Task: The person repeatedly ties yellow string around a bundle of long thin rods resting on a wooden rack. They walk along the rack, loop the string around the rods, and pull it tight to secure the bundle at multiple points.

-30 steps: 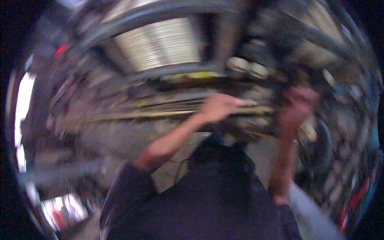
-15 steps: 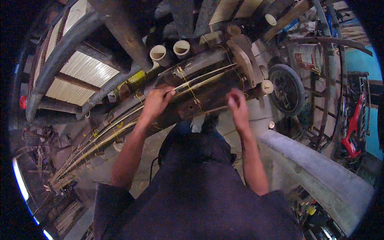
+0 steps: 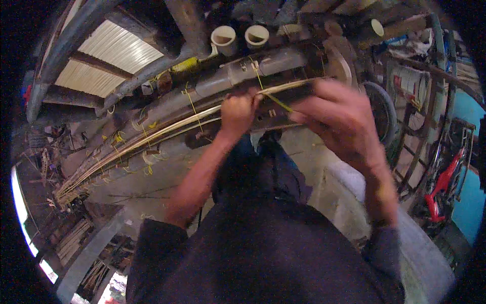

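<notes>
A long bundle of thin pale strips, perhaps cane or split bamboo, runs slantwise from the far-left floor area to upper right. My left hand is closed around it near its right part. From beside that hand a short yellow-green tie stretches towards my right hand. The right hand is smeared by motion, with its fingertips pinched at the end of this tie. Another thin yellow tie crosses the bundle further left. Behind the strips lies a dark trough-like beam.
Two white tubes stand open-ended behind the beam. On the right are a wheel, a ladder-like frame and a red bicycle frame. A grey slab lies near my right arm. Corrugated panels show at upper left.
My left hand has closed on the strips further right. My right hand has come up nearer and now pulls a yellow-green tie. The whole view has shifted.
</notes>
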`<state>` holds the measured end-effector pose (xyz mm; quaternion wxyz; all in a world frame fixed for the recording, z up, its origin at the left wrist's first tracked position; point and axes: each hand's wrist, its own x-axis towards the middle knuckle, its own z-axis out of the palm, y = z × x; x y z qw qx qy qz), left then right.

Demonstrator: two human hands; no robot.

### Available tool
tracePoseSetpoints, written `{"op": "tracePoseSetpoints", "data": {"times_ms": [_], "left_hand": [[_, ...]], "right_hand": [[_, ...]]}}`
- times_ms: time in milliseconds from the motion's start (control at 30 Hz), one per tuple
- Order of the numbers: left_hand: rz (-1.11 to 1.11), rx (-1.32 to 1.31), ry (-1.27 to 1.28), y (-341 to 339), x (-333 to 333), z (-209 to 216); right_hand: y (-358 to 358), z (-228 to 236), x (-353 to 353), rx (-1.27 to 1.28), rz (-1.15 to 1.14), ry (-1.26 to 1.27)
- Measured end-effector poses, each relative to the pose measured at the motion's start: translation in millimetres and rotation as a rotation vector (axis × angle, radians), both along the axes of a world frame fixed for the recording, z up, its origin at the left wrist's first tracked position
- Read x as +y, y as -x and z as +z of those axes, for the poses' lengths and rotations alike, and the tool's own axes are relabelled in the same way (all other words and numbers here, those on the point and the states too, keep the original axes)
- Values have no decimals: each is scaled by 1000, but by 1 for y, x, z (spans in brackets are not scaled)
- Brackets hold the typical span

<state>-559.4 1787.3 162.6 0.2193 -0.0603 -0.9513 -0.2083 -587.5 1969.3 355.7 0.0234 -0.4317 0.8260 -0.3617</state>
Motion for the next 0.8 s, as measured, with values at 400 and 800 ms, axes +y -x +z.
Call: {"op": "tracePoseSetpoints", "data": {"times_ms": [400, 800], "left_hand": [[-40, -167, -122, -7, 8, 19], [-120, -416, -689, 8, 1, 45]], "right_hand": [[148, -150, -86, 7, -372, -635], [-86, -200, -25, -680, -13, -71]]}}
